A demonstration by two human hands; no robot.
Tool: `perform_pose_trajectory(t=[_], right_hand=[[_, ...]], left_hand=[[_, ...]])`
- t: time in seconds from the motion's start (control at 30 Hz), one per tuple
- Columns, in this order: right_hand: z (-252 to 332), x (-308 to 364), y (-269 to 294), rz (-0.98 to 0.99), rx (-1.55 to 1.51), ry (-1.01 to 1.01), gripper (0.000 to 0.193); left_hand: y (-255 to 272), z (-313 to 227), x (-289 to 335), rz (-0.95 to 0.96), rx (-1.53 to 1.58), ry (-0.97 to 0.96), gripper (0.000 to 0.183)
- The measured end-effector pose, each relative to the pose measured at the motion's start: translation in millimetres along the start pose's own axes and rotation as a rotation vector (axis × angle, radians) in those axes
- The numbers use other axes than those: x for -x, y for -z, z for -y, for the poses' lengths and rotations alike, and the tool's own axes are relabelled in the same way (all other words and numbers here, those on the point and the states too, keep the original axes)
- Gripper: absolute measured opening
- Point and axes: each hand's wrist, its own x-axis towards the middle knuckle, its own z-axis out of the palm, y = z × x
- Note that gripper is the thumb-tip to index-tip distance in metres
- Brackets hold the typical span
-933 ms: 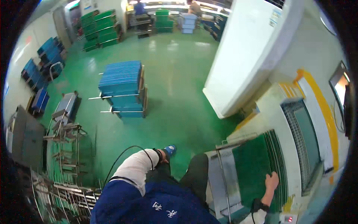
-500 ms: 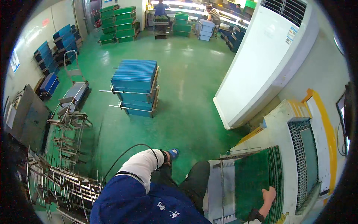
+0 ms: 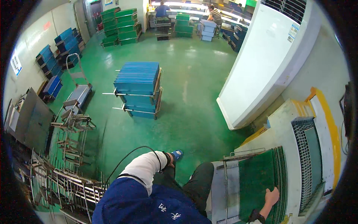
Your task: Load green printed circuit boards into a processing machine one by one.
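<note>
Right hand (image 3: 271, 197) rests on upright green panels (image 3: 261, 179) (racked); left hand unseen.

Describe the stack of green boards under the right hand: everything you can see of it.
The stack of thin green flat boards stands on edge, leaning in a grey metal rack beside a white and yellow machine. Faces look matte dark green; the edges fan out along the right. The right hand rests on its lower right edge.

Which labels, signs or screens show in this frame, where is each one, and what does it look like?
Label: small white and blue rectangle, upper side of the tall white cabinet.
Wall sign: white sheet with blue edge, on the left wall.
Red mark: small, higher on that wall.
Dark panel: at the right rim, possibly a screen; cannot tell.
</note>
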Motion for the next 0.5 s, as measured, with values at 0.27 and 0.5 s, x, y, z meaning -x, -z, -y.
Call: perform_pose_trajectory(t=[0.27, 0.5], right_hand=[[-24.4, -10.3, -24.0, -0.046, 0.014, 0.033, 0.047], [-2.6, -1.6, -0.4, 0.043, -0.047, -0.014, 0.04]], left_hand=[[4.7, -5.6, -3.9, -0.005, -0.012, -0.01, 0.075], [4.2, -2.9, -5.1, 0.008, -0.018, 0.003, 0.074]])
